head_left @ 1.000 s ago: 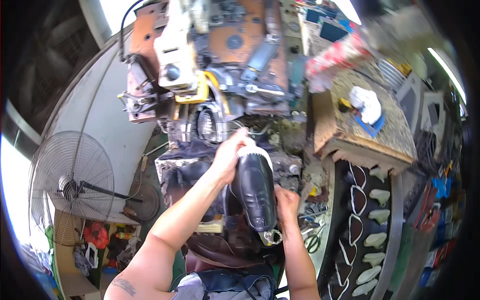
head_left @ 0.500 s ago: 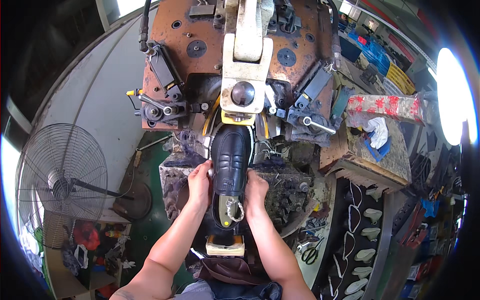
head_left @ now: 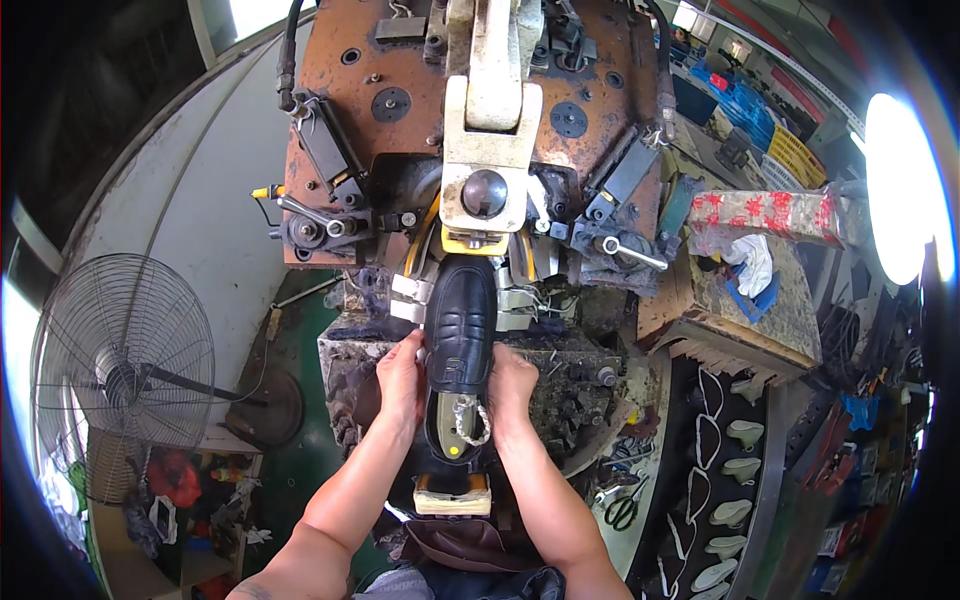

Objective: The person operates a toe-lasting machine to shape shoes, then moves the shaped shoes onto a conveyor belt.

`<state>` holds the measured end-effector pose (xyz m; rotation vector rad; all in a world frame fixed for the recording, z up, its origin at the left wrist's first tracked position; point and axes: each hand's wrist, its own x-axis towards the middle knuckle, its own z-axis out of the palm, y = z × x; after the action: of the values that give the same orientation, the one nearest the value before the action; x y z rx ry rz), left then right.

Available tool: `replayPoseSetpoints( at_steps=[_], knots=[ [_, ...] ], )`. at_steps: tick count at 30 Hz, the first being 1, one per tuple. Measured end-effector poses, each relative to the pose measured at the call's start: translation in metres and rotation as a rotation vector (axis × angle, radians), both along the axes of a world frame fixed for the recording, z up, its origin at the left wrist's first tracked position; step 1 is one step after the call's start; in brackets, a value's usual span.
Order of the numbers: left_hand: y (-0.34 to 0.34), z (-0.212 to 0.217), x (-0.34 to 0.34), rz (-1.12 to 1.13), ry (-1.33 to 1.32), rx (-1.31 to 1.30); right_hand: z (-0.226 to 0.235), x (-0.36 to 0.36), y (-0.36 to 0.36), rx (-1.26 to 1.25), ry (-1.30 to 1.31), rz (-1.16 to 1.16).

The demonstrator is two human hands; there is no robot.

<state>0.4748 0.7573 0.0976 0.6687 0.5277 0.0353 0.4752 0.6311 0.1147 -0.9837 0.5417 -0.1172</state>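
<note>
A black leather shoe upper (head_left: pixel 462 320) on a green last (head_left: pixel 457 425) lies with its toe away from me, under the machine's pale clamp head (head_left: pixel 486 190). A twisted cord loop (head_left: pixel 475 420) hangs at the top of the last. My left hand (head_left: pixel 402 375) is closed on the upper's left side. On the right side, my right hand (head_left: pixel 512 382) grips it with curled fingers; its fingertips are partly hidden. White pads (head_left: pixel 409 298) and metal plates flank the toe. Below the heel sits a worn pale block (head_left: pixel 453 500).
A rusty machine plate (head_left: pixel 400 70) with levers and hoses spans the far side. At left stands a wire-caged fan (head_left: pixel 125 370). To the right are a wooden box (head_left: pixel 740 310) with a white cloth, scissors (head_left: pixel 622 512), and a dark rack with several pale lasts (head_left: pixel 740 470).
White pads beside the toe have come into fuller view on both sides. The pale edging seen round the toe no longer shows. Both hands keep their hold on the upper.
</note>
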Motion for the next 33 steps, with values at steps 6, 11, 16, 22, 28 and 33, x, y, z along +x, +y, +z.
replayPoseSetpoints(
  at_steps=[6, 11, 16, 22, 28, 33],
  knots=[
    [0.011, -0.071, -0.016, -0.072, -0.111, 0.325, -0.062, -0.016, -0.034, -0.209, -0.125, -0.005],
    [0.066, -0.18, -0.142, -1.324, -0.307, 0.847, -0.073, -0.048, -0.064, -0.097, -0.089, 0.117],
    [0.126, -0.181, -0.255, -1.249, -0.22, 0.907, -0.137, -0.071, -0.165, -1.197, 0.017, -0.134],
    [0.054, -0.133, -0.23, -1.221, -0.178, 0.957, -0.29, -0.11, -0.243, -0.629, 0.813, 0.277],
    [0.065, -0.076, -0.207, -1.118, -0.158, 1.02, -0.265, -0.121, -0.217, -0.52, 0.62, 0.382],
    [0.113, 0.01, -0.208, -1.051, 0.319, 1.521, -0.206, -0.135, -0.201, -1.314, 0.345, 0.365]
  ],
)
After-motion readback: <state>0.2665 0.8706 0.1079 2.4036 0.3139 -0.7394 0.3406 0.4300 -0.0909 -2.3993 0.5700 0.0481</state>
